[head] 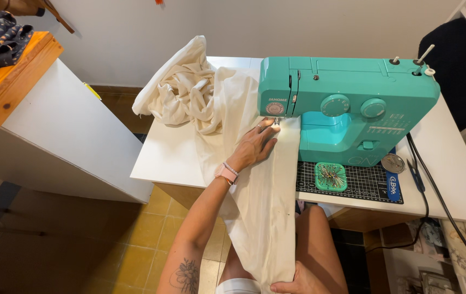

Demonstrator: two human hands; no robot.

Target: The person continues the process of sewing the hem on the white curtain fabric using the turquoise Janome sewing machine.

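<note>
A teal sewing machine (347,103) stands on a white table (170,158). Cream fabric (260,190) runs from a bunched heap at the table's back left, under the machine's needle area, and down over the front edge onto my lap. My left hand (255,144) lies flat on the fabric just left of the needle, fingers spread, with a pink watch on the wrist. My right hand (293,283) grips the lower end of the fabric at the bottom edge of the view, near my thigh.
A green pin holder (330,176) with several pins sits on a black cutting mat (363,185) in front of the machine. Black cords (434,185) trail off the table's right side. A white cabinet with a wooden top (37,109) stands to the left.
</note>
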